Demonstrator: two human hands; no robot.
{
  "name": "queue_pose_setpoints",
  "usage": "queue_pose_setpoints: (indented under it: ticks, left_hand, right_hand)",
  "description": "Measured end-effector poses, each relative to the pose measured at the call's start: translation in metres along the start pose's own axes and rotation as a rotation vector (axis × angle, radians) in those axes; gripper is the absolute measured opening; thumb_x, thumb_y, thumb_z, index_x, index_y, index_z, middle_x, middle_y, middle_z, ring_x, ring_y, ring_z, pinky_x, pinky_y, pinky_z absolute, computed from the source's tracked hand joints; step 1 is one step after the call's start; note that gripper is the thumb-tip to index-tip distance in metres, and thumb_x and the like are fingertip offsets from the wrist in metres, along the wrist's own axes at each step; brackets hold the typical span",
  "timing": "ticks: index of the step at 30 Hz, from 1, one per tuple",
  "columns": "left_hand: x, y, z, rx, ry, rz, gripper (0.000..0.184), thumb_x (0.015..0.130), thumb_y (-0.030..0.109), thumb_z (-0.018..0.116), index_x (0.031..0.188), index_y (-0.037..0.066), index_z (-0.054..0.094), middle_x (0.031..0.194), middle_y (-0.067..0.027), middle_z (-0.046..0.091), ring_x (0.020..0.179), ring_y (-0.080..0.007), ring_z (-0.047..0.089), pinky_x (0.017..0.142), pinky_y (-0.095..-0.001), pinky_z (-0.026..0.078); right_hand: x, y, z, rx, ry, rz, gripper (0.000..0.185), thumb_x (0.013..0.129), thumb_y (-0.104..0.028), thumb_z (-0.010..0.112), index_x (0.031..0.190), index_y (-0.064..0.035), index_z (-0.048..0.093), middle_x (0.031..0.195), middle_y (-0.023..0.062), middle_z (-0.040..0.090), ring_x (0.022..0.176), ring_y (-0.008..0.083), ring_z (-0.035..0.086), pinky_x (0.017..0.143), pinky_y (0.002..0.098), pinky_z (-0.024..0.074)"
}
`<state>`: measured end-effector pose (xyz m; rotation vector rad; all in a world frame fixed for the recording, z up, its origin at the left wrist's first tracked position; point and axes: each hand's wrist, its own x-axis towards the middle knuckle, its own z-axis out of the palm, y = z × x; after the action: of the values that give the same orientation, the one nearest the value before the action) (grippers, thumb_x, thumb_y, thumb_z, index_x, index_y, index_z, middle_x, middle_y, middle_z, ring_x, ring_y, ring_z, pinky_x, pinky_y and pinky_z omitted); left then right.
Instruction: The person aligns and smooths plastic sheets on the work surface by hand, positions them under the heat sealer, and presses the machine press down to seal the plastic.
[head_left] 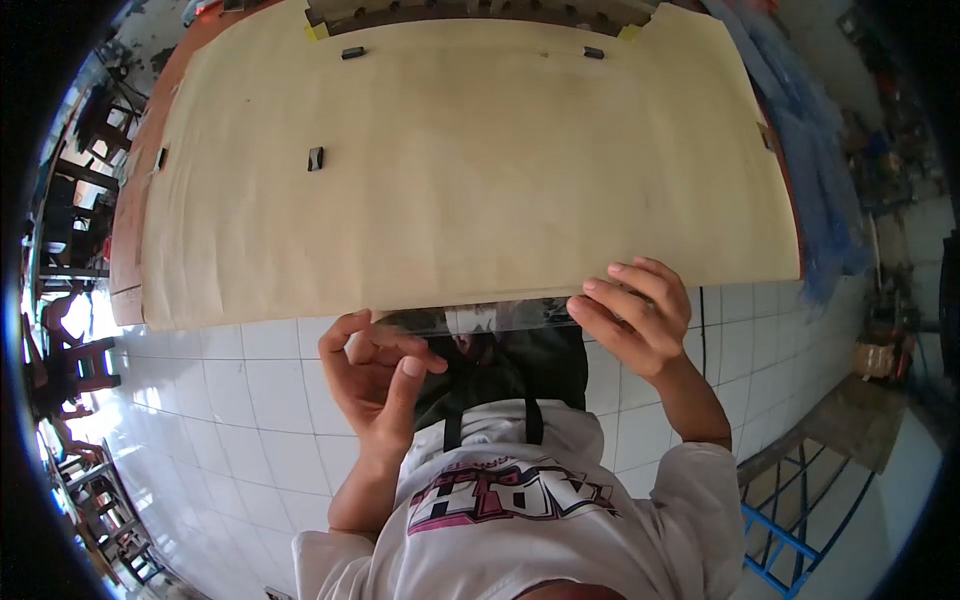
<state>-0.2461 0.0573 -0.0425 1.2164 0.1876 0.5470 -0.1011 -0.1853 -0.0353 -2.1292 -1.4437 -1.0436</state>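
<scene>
A see-through strip, apparently clear plastic film, stretches between my two hands along the table's near edge. My left hand is at the strip's left end, palm partly turned up, fingers curled and thumb raised. It appears to hold that end, though the exact grip is partly hidden. At the other end, my right hand has its foremost digit against the strip, while its other fingertips reach over the edge of the tan sheet. That broad, paper-like sheet covers the tabletop.
Small dark blocks lie on the sheet. A dark slotted piece with yellow corners stands at the far edge. Blue plastic sheeting hangs at the right. A blue metal frame stands lower right. White tiles cover the floor.
</scene>
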Motion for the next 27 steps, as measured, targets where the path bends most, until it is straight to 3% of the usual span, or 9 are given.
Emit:
queue_pose_setpoints:
  ticks: [1, 4, 5, 11, 14, 18, 21, 25, 27]
  left_hand:
    - [-0.001, 0.0, -0.001, 0.032, -0.018, -0.002, 0.049, 0.092, -0.002, 0.063, 0.134, 0.001, 0.038, 0.1, -0.0134, 0.061, 0.083, -0.0177, 0.066, 0.074, -0.0302, 0.058]
    - [-0.001, -0.002, -0.001, 0.114, 0.013, -0.043, 0.04, 0.094, 0.0, 0.063, 0.129, -0.003, 0.043, 0.105, -0.0141, 0.06, 0.087, -0.0176, 0.067, 0.075, -0.0304, 0.059]
    - [-0.001, 0.001, 0.002, 0.107, 0.057, -0.046, 0.027, 0.096, 0.0, 0.062, 0.119, -0.005, 0.05, 0.103, -0.0142, 0.064, 0.088, -0.0183, 0.069, 0.078, -0.0314, 0.059]
    - [-0.001, -0.003, -0.002, 0.172, 0.112, -0.048, 0.009, 0.095, 0.0, 0.065, 0.098, -0.003, 0.058, 0.09, -0.0118, 0.068, 0.078, -0.0194, 0.071, 0.076, -0.0338, 0.061]
    - [-0.003, -0.008, -0.009, 0.164, 0.069, -0.037, 0.007, 0.094, -0.007, 0.062, 0.101, -0.008, 0.058, 0.097, -0.0182, 0.072, 0.089, -0.02, 0.072, 0.082, -0.0342, 0.061]
    - [-0.002, -0.013, -0.008, 0.092, 0.091, -0.037, 0.007, 0.095, -0.006, 0.063, 0.1, -0.007, 0.059, 0.098, -0.019, 0.072, 0.09, -0.0202, 0.072, 0.082, -0.0336, 0.061]
    - [-0.001, -0.012, -0.007, 0.101, 0.084, -0.023, 0.007, 0.095, -0.007, 0.062, 0.101, -0.007, 0.058, 0.097, -0.019, 0.072, 0.09, -0.0208, 0.072, 0.081, -0.0334, 0.061]
    - [-0.002, -0.012, -0.005, 0.176, 0.083, 0.001, 0.009, 0.095, -0.006, 0.062, 0.102, -0.006, 0.057, 0.098, -0.0189, 0.071, 0.088, -0.0219, 0.072, 0.08, -0.0339, 0.061]
    - [-0.002, -0.014, -0.005, 0.194, 0.065, 0.0, 0.009, 0.095, -0.005, 0.062, 0.103, -0.005, 0.056, 0.098, -0.019, 0.071, 0.088, -0.0223, 0.072, 0.081, -0.034, 0.061]
  right_hand:
    - [0.001, -0.002, 0.003, 0.015, 0.0, -0.005, 0.022, 0.075, -0.02, 0.084, 0.096, -0.0238, 0.078, 0.103, -0.0062, 0.071, 0.101, 0.0192, 0.064, 0.089, 0.0395, 0.0558]
    - [0.004, -0.003, 0.009, 0.058, -0.002, -0.022, 0.02, 0.077, -0.02, 0.083, 0.096, -0.0223, 0.077, 0.103, -0.0052, 0.072, 0.101, 0.0197, 0.065, 0.091, 0.0396, 0.0559]
    - [0.005, -0.004, 0.009, 0.077, -0.008, -0.03, 0.019, 0.078, -0.019, 0.081, 0.096, -0.0211, 0.077, 0.104, -0.0043, 0.072, 0.102, 0.02, 0.066, 0.092, 0.0397, 0.0559]
    - [0.0, 0.003, -0.001, 0.064, -0.072, -0.026, 0.015, 0.083, -0.015, 0.076, 0.098, -0.0179, 0.073, 0.107, -0.0017, 0.074, 0.106, 0.0202, 0.069, 0.096, 0.0406, 0.0551]
    - [-0.002, 0.008, -0.009, 0.025, -0.111, -0.038, 0.015, 0.085, -0.016, 0.075, 0.099, -0.0191, 0.074, 0.107, -0.0024, 0.074, 0.105, 0.0202, 0.069, 0.097, 0.0409, 0.0544]
    - [-0.002, 0.009, -0.017, -0.013, -0.168, -0.047, 0.016, 0.086, -0.015, 0.074, 0.102, -0.02, 0.075, 0.107, -0.0024, 0.074, 0.105, 0.0204, 0.069, 0.097, 0.0408, 0.0538]
    - [0.002, 0.009, -0.023, -0.044, -0.214, -0.039, 0.017, 0.087, -0.026, 0.076, 0.102, -0.0197, 0.076, 0.108, -0.0024, 0.074, 0.107, 0.0214, 0.069, 0.099, 0.046, 0.052]
    - [0.037, -0.012, -0.074, 0.662, -0.177, 0.166, 0.037, 0.086, -0.047, 0.075, 0.094, -0.0111, 0.076, 0.095, 0.0066, 0.076, 0.093, 0.0234, 0.073, 0.102, 0.0576, 0.0468]
    - [0.042, -0.018, -0.093, 1.177, -0.02, 0.016, 0.045, 0.093, -0.05, 0.066, 0.076, -0.0082, 0.069, 0.077, 0.0079, 0.072, 0.074, 0.0237, 0.071, 0.101, 0.0571, 0.0475]
